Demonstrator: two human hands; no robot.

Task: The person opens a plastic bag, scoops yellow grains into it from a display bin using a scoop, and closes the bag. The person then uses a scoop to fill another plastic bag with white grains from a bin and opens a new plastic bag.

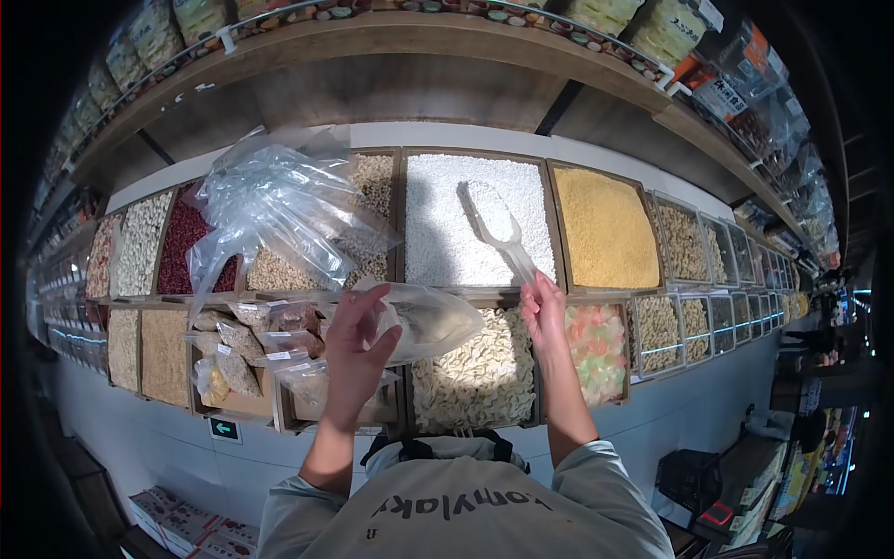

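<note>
My right hand [544,312] is closed round the handle of a clear scoop [491,216], whose bowl lies on the white grains [435,200] and holds some of them. A clear plastic bag [424,321] hangs open at my left hand [361,326], with its thumb and fingers curled at the bag's edge. Under the bag is a bin of pale flat slices [473,382]. To the right of the white grains stands a bin of yellow grain [603,228].
A heap of clear plastic bags [279,205] covers bins of beans at the left. Packed bags [237,354] lie in a front bin. A wooden shelf [372,39] spans above, and lidded clear bins [684,242] run off to the right. A basket [689,478] stands at lower right.
</note>
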